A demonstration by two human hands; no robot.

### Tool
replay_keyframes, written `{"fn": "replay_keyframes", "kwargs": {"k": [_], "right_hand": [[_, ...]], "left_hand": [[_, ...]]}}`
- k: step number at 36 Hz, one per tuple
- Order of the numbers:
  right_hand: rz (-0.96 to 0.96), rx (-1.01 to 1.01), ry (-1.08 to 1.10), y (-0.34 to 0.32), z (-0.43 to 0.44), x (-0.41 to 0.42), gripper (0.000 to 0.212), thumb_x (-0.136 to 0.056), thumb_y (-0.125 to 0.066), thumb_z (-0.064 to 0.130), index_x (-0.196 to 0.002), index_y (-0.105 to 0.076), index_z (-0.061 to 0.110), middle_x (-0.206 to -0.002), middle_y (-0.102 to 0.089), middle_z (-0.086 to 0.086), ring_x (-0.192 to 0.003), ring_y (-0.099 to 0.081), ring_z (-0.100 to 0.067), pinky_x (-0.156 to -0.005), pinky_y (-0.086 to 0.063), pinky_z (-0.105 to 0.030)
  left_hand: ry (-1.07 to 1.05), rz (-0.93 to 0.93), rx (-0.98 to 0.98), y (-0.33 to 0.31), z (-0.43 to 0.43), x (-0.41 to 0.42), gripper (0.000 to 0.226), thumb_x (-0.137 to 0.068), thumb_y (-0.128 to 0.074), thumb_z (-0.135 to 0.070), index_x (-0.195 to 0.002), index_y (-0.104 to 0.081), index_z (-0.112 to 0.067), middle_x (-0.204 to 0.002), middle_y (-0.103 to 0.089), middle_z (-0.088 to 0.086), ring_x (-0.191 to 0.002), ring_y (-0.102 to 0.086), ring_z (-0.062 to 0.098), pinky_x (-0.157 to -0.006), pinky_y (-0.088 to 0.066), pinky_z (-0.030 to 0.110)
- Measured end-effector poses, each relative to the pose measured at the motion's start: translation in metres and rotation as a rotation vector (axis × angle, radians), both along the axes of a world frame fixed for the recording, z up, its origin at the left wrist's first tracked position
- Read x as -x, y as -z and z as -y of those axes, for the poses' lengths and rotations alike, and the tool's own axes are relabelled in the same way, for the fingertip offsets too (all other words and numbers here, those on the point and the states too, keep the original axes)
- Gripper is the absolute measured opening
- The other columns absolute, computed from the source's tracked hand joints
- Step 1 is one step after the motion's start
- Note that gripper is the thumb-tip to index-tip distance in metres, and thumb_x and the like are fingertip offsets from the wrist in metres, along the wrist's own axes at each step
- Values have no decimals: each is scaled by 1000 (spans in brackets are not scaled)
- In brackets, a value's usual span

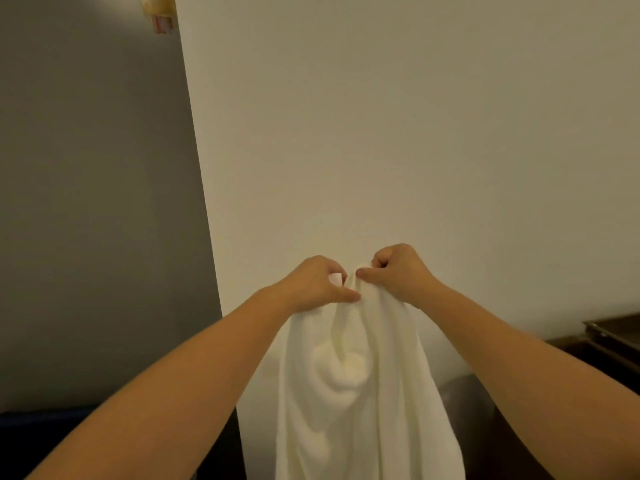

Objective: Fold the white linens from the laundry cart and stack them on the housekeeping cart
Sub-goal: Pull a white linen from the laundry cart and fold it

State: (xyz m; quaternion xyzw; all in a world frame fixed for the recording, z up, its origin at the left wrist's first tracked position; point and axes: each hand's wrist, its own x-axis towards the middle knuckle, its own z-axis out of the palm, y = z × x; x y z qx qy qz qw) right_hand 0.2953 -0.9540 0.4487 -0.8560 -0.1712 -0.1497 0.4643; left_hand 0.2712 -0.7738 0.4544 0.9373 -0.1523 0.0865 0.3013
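Pinching the white towel (360, 393) (top edge): left hand (317, 284), right hand (398, 271), close together.

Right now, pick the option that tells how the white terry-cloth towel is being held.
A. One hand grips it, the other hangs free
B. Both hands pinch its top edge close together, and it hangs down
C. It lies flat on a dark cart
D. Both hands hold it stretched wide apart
B: the left hand and right hand pinch the top edge of the white terry-cloth towel nearly side by side, and the cloth hangs below them.
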Motion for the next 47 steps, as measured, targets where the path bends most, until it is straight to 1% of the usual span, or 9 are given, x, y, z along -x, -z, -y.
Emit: {"fn": "replay_keyframes", "kwargs": {"k": [5, 12, 23, 27, 31, 35, 41, 44, 47], "right_hand": [[14, 14, -2, 4, 6, 0, 47, -77, -75, 20, -48, -39, 16, -47, -30, 6, -47, -30, -12, -47, -28, -22], [-161, 290, -70, 25, 22, -1, 31, -74, -80, 35, -67, -66, 8, -62, -56, -2, -57, -50, -14, -57, -42, -27], [-227, 370, -82, 47, 56, -4, 23, -75, -78, 24, -76, -69, 4, -68, -57, -1, -64, -52, -14, -66, -45, -30], [-231, 291, -158, 42, 56, -2, 17, -73, -79, 25, -84, -75, 12, -89, -70, -10, -85, -65, -26, -83, -53, -37], [-261, 465, -169, 43, 51, 0, 29, -72, -79, 34, -85, -73, 9, -81, -66, 0, -79, -62, -16, -81, -53, -34], [-284, 645, -146, 48, 54, 3, 39, -78, -76, 37, -107, -66, 14, -103, -63, 1, -94, -61, -17, -90, -53, -32], [-280, 686, -149, 62, 73, -1, 15, -80, -74, 40, -74, -70, 26, -77, -64, 10, -71, -58, -11, -73, -53, -26], [-107, 445, -200, 61, 65, -4, 26, -79, -75, 38, -103, -68, 32, -102, -62, 12, -84, -61, -8, -85, -53, -29], [-26, 485, -241, 52, 45, -4, 45, -87, -62, 19, -129, -56, 35, -115, -47, 9, -93, -55, -10, -89, -46, -25]], "left_hand": [[-49, 102, -31, 9, 2, -9, 7, -91, -60, -31, -90, -61, -24, -105, -61, -4, -101, -57, 17, -80, -39, 25], [-158, 311, -173, -14, 10, -14, 19, -100, -44, -29, -109, -59, -21, -110, -62, 2, -97, -55, 23, -80, -41, 30], [-246, 403, -197, -24, -2, -27, 18, -99, -46, -29, -108, -58, -21, -101, -62, 2, -86, -52, 23, -74, -36, 29], [-251, 394, -142, -23, -6, -31, 16, -99, -47, -28, -106, -59, -20, -95, -58, 0, -83, -50, 21, -74, -37, 30], [-243, 414, -146, -26, -10, -31, 17, -99, -47, -28, -107, -59, -19, -96, -60, 1, -83, -50, 21, -75, -40, 31], [-247, 431, -154, -28, -15, -33, 17, -99, -47, -27, -107, -60, -19, -102, -65, 4, -83, -51, 22, -75, -41, 31], [-290, 422, -108, -28, -29, -34, 16, -99, -46, -28, -106, -59, -20, -103, -64, 3, -87, -53, 23, -79, -44, 32], [-232, 433, -127, -30, -22, -32, 17, -99, -46, -28, -106, -59, -21, -96, -61, -1, -84, -53, 22, -77, -44, 33], [-191, 458, -151, -30, -11, -31, 17, -99, -46, -28, -106, -59, -21, -92, -60, -3, -82, -52, 22, -75, -42, 31]]}}
